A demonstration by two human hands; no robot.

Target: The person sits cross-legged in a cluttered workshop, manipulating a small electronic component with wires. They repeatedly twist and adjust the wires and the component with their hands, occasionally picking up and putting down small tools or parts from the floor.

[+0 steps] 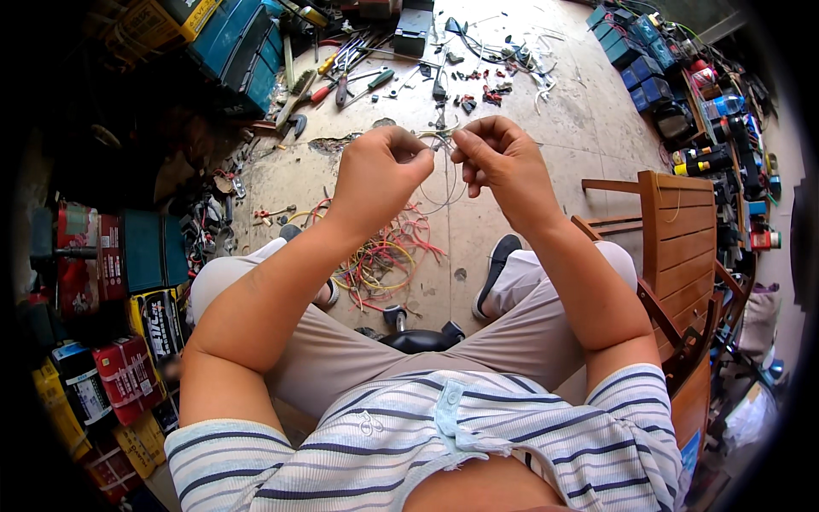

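Observation:
My left hand (384, 162) is closed in a pinch on a thin pale wire (446, 203), at the upper middle of the head view. Just right of it, my right hand (499, 158) pinches the same wire between thumb and forefinger, its other fingers curled. The wire hangs in a loop below and between my hands, and a short yellowish piece (435, 133) shows at my fingertips. Below my left hand, a tangle of red, yellow and white wires (384, 260) lies on the floor between my feet.
Pliers, screwdrivers and a brush (341, 81) with scattered small parts (486, 98) lie on the floor (589, 128) ahead. Boxes and cases (119, 375) are stacked at left. A slatted wooden chair (678, 222) stands at right beside shelves of batteries and containers (725, 107).

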